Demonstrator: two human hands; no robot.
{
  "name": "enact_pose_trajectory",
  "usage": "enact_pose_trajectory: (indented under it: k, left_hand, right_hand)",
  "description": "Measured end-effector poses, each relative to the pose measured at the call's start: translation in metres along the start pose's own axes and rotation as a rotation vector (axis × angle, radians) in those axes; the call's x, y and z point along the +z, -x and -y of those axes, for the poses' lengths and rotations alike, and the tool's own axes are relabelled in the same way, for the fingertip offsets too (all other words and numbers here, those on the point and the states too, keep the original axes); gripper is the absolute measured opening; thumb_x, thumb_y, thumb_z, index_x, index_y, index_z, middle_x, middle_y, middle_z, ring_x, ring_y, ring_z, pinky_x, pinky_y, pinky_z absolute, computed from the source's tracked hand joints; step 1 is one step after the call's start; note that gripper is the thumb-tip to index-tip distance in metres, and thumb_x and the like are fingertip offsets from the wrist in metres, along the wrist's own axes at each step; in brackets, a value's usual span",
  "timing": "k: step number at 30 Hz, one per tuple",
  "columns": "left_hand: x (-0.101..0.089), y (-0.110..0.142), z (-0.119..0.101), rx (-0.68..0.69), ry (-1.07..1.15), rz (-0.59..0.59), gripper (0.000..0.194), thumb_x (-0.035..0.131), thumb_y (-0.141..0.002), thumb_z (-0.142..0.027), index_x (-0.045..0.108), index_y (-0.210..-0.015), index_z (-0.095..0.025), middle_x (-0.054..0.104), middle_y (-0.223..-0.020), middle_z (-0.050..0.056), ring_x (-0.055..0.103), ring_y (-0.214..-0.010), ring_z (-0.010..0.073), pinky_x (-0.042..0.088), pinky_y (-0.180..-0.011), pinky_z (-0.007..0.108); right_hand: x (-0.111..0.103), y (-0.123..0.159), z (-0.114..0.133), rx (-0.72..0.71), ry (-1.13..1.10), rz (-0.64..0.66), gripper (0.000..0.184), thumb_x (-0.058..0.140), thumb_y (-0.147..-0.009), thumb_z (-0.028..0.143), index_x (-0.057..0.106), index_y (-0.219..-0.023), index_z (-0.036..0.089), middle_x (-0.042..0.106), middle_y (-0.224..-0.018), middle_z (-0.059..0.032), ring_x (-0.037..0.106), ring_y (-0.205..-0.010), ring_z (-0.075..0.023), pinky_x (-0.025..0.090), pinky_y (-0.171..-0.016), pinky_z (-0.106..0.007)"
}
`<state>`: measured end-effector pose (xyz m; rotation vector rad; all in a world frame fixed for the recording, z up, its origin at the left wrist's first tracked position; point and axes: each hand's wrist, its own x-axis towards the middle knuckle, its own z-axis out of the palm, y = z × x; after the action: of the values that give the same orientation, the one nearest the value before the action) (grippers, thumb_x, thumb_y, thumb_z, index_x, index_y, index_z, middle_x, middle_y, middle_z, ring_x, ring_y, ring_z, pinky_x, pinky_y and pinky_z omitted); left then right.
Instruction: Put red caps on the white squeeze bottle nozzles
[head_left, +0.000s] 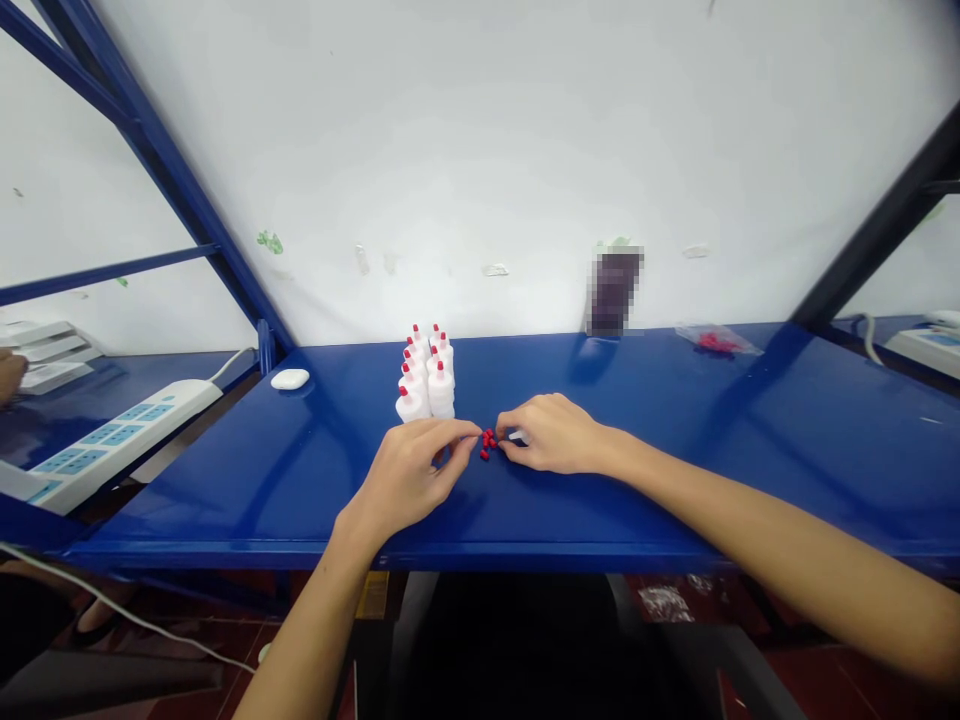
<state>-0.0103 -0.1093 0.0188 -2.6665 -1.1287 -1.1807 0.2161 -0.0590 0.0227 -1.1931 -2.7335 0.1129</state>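
Several small red caps (484, 454) lie in a loose cluster on the blue table between my two hands. My left hand (412, 468) reaches in from the left, thumb and forefinger pinched together at the cluster's edge; whether a cap is between the tips I cannot make out. On the other side, my right hand (555, 435) has its fingers curled around a small white pointed piece (517, 436) that looks like a nozzle, fingertips close to the caps. Behind my left hand stand white squeeze bottles (441, 395) with red-capped tips, upright in two rows.
A clear bag of red pieces (718, 343) lies at the back right. A white oval case (290, 379) sits at the back left. Beyond the left edge is a power strip (112, 440); another person's hand (10, 375) is by white boxes (52, 350).
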Motion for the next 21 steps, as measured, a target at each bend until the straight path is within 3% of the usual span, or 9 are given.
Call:
enact_pose_trajectory:
  k: [6, 13, 21]
  left_hand:
    - [0.0002, 0.0005, 0.0017, -0.129, 0.027, 0.119, 0.016, 0.055, -0.099, -0.027, 0.07, -0.102, -0.021, 0.07, -0.075, -0.004, 0.057, -0.059, 0.0077, 0.041, -0.059, 0.02]
    - [0.0033, -0.0022, 0.0012, -0.224, 0.138, 0.178, 0.017, 0.053, -0.099, -0.029, 0.069, -0.102, -0.022, 0.062, -0.065, -0.006, 0.051, -0.054, 0.0065, 0.039, -0.057, 0.019]
    - [0.0008, -0.0012, -0.0012, -0.231, 0.118, 0.442, 0.007, 0.063, -0.088, -0.026, 0.062, -0.09, -0.02, 0.058, -0.064, -0.005, 0.052, -0.056, 0.0094, 0.039, -0.059, 0.023]
  right_hand:
    - [0.0005, 0.0003, 0.0014, 0.019, -0.011, -0.026, 0.028, 0.058, -0.087, 0.037, 0.071, -0.11, 0.028, 0.075, -0.077, -0.0024, 0.067, -0.071, -0.0209, 0.03, -0.06, -0.028]
    - [-0.0018, 0.0003, 0.0044, -0.021, -0.011, -0.001, 0.029, 0.055, -0.091, 0.039, 0.071, -0.112, 0.028, 0.077, -0.083, -0.003, 0.068, -0.074, -0.0211, 0.031, -0.062, -0.029]
    - [-0.003, 0.0007, 0.0036, -0.021, -0.023, 0.034, 0.025, 0.055, -0.089, 0.033, 0.072, -0.108, 0.028, 0.078, -0.086, -0.0021, 0.07, -0.077, -0.0219, 0.033, -0.063, -0.029]
